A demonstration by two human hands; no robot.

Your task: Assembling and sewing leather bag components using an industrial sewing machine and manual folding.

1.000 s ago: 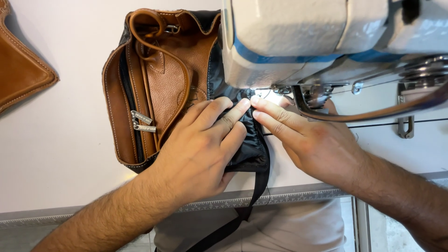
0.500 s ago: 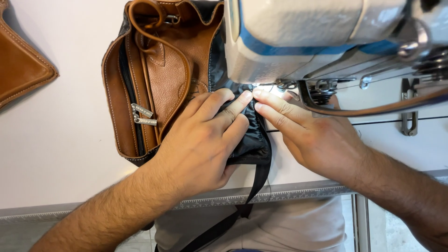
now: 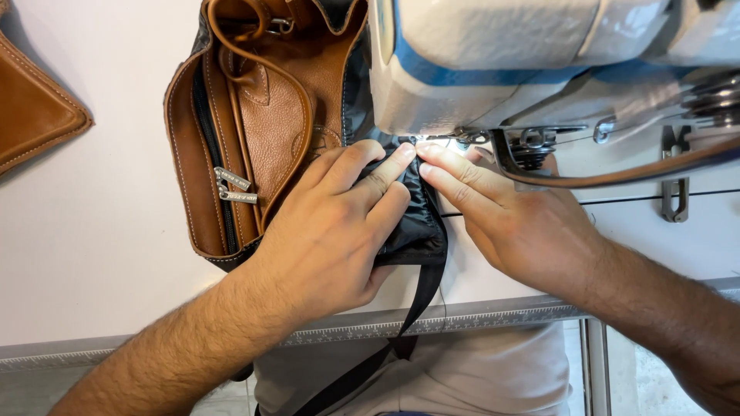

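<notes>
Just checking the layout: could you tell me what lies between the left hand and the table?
In the head view, black lining fabric lies under the left hand, on the white table.

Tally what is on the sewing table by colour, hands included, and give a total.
Brown leather pieces: 2, the bag under the left hand and a second piece at the left edge
Black: 2, the lining and the strap
White: 1, the sewing machine
Hands: 2, the left hand and the right hand
Total: 7
</notes>
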